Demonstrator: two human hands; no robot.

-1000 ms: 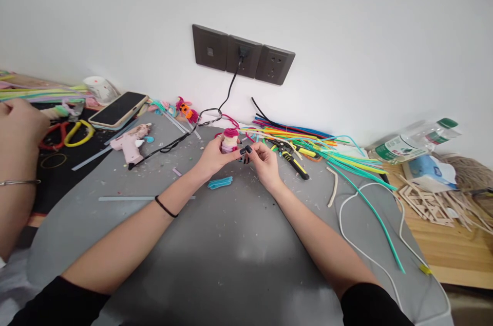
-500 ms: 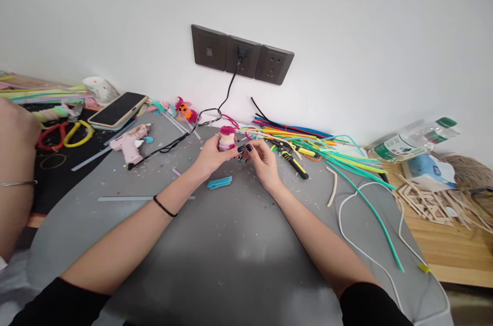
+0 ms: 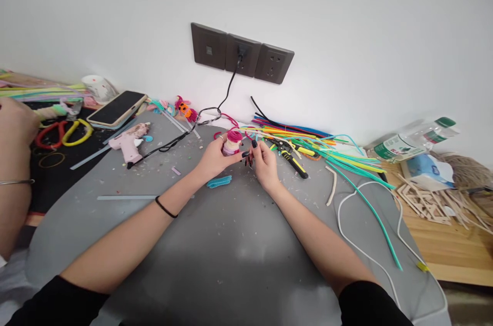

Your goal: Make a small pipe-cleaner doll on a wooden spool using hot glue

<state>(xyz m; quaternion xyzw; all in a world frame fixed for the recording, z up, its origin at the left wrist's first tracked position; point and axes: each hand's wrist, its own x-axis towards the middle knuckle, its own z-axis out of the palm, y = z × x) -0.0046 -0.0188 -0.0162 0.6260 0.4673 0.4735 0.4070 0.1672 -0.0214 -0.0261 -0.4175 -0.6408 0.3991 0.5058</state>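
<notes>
A small pipe-cleaner figure (image 3: 233, 142), crimson on top with cream and lilac below, sits in my left hand (image 3: 213, 159), whose fingers wrap round it. Close by on the right, my right hand (image 3: 265, 164) is closed in a pinch beside the figure; what its fingertips hold is too small to make out. Just below the left wrist lies a folded blue pipe cleaner piece (image 3: 219, 181). Behind the hands, yellow-and-black pliers (image 3: 291, 159) rest against a heap of coloured pipe cleaners (image 3: 304, 137).
A pink glue gun (image 3: 129, 144), its black cord plugged into the wall socket (image 3: 242, 54), lies left. Beyond are a phone (image 3: 117, 109), scissors (image 3: 77, 133) and another person's arm (image 3: 15, 177). Right are a white cable (image 3: 341, 213), a plastic bottle (image 3: 400, 147) and wooden sticks (image 3: 423, 200).
The figure in my left hand has tilted and shifted slightly right. My right hand's fingers have drawn together more tightly beside it. The other person's arm at the left moved slightly.
</notes>
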